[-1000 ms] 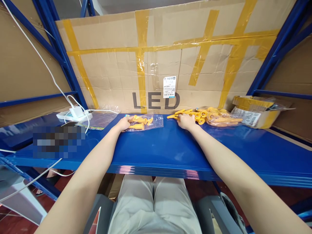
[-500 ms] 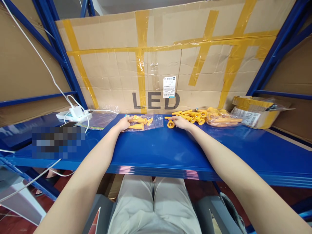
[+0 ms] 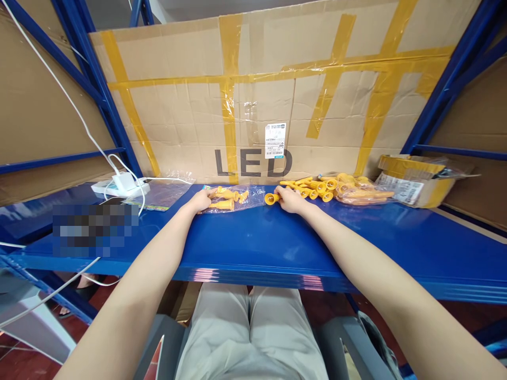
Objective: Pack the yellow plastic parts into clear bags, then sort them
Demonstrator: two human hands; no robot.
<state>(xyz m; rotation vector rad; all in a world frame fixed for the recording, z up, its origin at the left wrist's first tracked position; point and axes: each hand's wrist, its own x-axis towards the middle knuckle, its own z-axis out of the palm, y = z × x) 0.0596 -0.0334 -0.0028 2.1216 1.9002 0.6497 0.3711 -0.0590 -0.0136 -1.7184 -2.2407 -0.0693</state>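
Note:
My left hand (image 3: pixel 201 201) is closed on the left end of a clear plastic bag (image 3: pixel 255 196), which lies flat on the blue shelf (image 3: pixel 253 243). Several yellow plastic pieces (image 3: pixel 224 204) with flared, cone-like ends show through the film. To the right of the bag, my right hand (image 3: pixel 292 200) has its fingers closed on a yellow flared plastic piece (image 3: pixel 271 199); its round, hollow end points toward the bag. Just behind and beside that hand lies a loose pile of similar yellow pieces (image 3: pixel 317 187), partly hidden by the fingers.
Right of the pile sits a filled plastic bag (image 3: pixel 366 195) of yellow parts, then an opened cardboard box (image 3: pixel 430 190). A white power strip (image 3: pixel 122 182) with cables, flat plastic packaging (image 3: pixel 164 195) and a blurred dark object (image 3: pixel 95 224) occupy the left. Tall cardboard (image 3: pixel 182 116) stands behind.
My right hand has gone from reaching with extended fingers over the yellow pieces to gripping one, which has shifted slightly left and turned. My left hand stays on the bag.

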